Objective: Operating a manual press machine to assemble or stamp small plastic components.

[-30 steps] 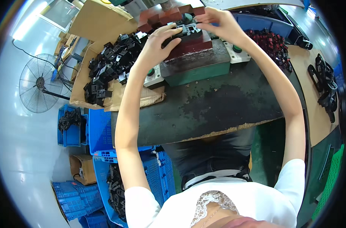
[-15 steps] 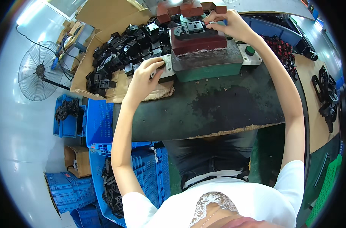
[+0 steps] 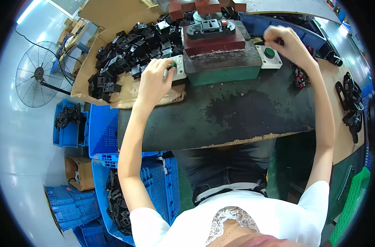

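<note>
My left hand (image 3: 155,80) rests at the left white button box (image 3: 179,68), its fingers over the green button and its thumb apart. My right hand (image 3: 292,45) is raised just above and right of the right button box (image 3: 273,62), whose round green button (image 3: 269,52) is uncovered. Its fingers are loosely bent, and nothing shows in them. Between the hands, a black socket strip (image 3: 210,27) with a red switch (image 3: 224,23) at its right end lies on a dark red block (image 3: 214,43). That block sits on a green-sided machine base (image 3: 224,73).
A cardboard box (image 3: 82,84) of black plastic parts (image 3: 132,49) stands left. Overhead are reddish-brown press blocks (image 3: 208,7). A blue bin (image 3: 253,25) and small red-and-black parts (image 3: 301,77) lie right. Blue crates (image 3: 169,193) stand below the dark table (image 3: 175,127); a fan (image 3: 38,74) is far left.
My right hand has left the red switch on the socket strip and moved right and down toward the right button box. My left hand stays at its button box.
</note>
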Action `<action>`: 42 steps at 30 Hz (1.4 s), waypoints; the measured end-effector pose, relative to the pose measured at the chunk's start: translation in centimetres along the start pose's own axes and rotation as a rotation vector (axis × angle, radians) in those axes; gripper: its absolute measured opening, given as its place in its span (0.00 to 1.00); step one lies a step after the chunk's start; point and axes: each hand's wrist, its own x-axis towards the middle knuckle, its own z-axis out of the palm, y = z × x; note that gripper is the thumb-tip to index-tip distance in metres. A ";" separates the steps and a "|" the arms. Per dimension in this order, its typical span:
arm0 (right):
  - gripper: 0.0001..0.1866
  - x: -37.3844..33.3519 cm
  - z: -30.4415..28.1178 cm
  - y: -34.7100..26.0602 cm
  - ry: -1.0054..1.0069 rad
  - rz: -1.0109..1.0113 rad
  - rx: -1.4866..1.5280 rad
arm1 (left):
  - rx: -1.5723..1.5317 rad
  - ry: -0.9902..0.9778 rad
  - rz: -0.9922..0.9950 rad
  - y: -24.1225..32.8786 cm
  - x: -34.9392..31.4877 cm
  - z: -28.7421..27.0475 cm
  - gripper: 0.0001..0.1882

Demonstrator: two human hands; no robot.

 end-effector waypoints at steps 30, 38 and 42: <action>0.08 -3.4 -0.1 -0.3 -0.042 0.002 -0.175 | 0.139 -0.221 -0.014 0.1 2.5 -1.0 0.13; 0.25 -16.7 -10.6 16.2 0.202 0.597 -0.779 | -0.194 -0.039 -0.258 -1.2 4.6 0.1 0.22; 0.27 -25.7 -11.9 22.4 -0.131 1.155 -0.821 | -0.152 -0.075 -0.052 -1.1 7.6 3.0 0.35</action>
